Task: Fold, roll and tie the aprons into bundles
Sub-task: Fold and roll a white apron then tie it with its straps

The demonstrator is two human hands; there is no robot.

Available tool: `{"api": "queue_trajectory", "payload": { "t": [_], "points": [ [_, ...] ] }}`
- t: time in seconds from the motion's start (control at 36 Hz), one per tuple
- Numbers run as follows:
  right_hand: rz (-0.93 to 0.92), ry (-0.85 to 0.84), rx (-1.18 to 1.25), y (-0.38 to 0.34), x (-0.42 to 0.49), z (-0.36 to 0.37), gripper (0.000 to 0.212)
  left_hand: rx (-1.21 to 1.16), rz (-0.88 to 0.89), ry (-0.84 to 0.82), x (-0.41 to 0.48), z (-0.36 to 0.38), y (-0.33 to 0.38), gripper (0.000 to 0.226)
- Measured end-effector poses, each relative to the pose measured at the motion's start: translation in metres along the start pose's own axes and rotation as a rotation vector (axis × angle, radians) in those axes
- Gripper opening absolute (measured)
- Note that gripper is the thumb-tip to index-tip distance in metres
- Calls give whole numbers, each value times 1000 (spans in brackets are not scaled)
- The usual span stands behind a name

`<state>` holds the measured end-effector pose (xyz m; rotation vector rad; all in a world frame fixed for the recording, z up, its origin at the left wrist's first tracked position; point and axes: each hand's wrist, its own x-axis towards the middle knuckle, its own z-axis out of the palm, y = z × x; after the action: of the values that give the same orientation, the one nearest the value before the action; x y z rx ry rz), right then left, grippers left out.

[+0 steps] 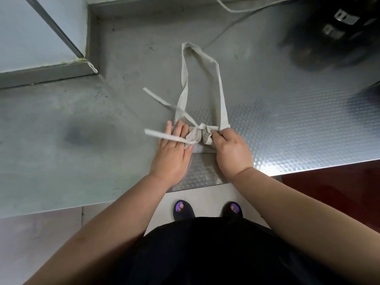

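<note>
A rolled beige apron bundle (198, 135) lies on the steel counter (287, 130) near its front edge, with a tie strap knotted around its middle. Its wide neck loop (205, 79) stretches away across the counter. One tie end (160, 99) points up to the left. Another tie end (164, 136) crosses over my left hand (172, 153), which lies flat with straight fingers against the bundle's left end. My right hand (230, 149) pinches a short tie end at the bundle's right side.
A dark blurred appliance (333, 33) with a pale cord (236, 9) stands at the back right. A raised ledge and wall corner (51, 66) lie at the back left. The counter's front edge runs just behind my wrists, with tiled floor and my feet below.
</note>
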<state>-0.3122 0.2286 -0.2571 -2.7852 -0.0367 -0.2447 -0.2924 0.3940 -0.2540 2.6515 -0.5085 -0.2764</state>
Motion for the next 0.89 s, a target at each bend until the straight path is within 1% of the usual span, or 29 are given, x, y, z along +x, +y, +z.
{"api": "queue_trajectory", "payload": {
  "t": [0.03, 0.06, 0.11, 0.17, 0.22, 0.25, 0.33, 0.36, 0.42, 0.47, 0.53, 0.56, 0.61, 0.69, 0.78, 0.83, 0.89],
  "points": [
    [9, -7, 14, 0, 0, 1, 39, 54, -6, 6, -1, 1, 0, 71],
    [6, -2, 22, 1, 1, 2, 39, 119, -14, 17, -3, -1, 3, 68],
    [20, 2, 45, 1, 0, 0, 28, 213, -27, 59, -4, -2, 11, 59],
    [81, 2, 131, 1, 0, -7, 24, 187, -22, 87, -3, -3, 17, 59],
    [154, -9, 245, 1, 1, -13, 19, 136, 44, 87, 1, -5, 19, 62],
    [180, -17, 270, 1, 0, -16, 22, 125, 75, 98, 3, -6, 19, 61],
    [225, -79, 340, 5, 2, -23, 41, 123, 122, 98, 5, -11, 25, 53],
    [248, -107, 387, 5, 3, -26, 48, 99, 129, 106, 6, -10, 27, 50],
    [223, -122, 434, 3, 5, -31, 56, 4, 114, 97, 10, -12, 31, 45],
    [211, -148, 469, -2, 8, -35, 50, -57, 84, 78, 16, -15, 31, 39],
    [244, -208, 486, -5, 14, -39, 35, -59, 57, 48, 22, -17, 30, 33],
    [254, -236, 477, -7, 17, -40, 31, -76, 40, 46, 24, -18, 29, 30],
    [236, -273, 449, -10, 24, -41, 30, -160, -11, 58, 28, -18, 30, 20],
    [191, -349, 508, -18, 33, -42, 52, -368, -87, 59, 29, -19, 31, 6],
    [309, -443, 617, -16, 39, -38, 61, -745, -242, 33, 22, -25, 31, 19],
    [370, -474, 662, -14, 43, -35, 59, -963, -314, 36, 18, -30, 30, 19],
    [372, -509, 621, -15, 47, -34, 54, -1109, -341, 25, 18, -33, 28, 21]
  ]
}}
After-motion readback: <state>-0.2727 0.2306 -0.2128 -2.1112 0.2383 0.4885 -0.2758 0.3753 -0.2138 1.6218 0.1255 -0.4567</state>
